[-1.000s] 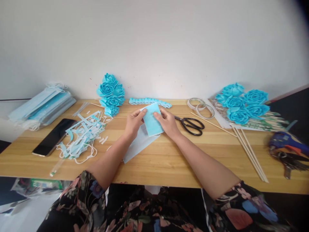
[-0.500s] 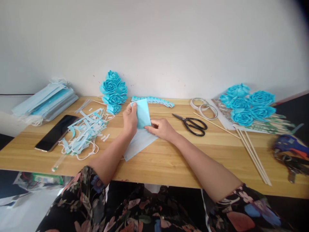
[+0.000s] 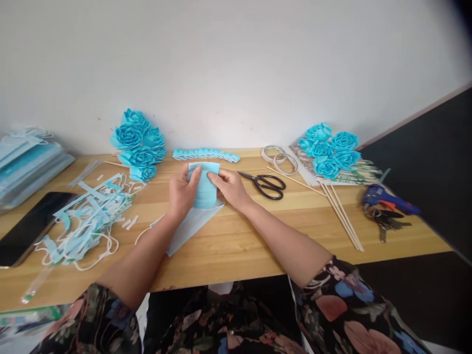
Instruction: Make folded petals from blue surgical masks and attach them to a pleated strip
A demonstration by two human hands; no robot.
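A light-blue rectangle of face-mask fabric is held up between my two hands above the table. My left hand pinches its left edge, thumb on the front face. At the right edge my right hand grips it the same way, with the fingers hidden behind. Under it on the wood lies a paler sheet of mask fabric, partly covered by my left forearm. Black-handled scissors rest just right of my right hand. Behind the held piece is a pleated blue strip.
Blue fabric flowers stand at back left, more flowers at back right. Cut mask scraps, a phone and a mask stack fill the left. Tape rolls, wooden sticks and a blue glue gun lie right.
My right hand has moved up from the lower corner to the right edge of the held fabric, which is now lower and straighter. The view has turned to the right.
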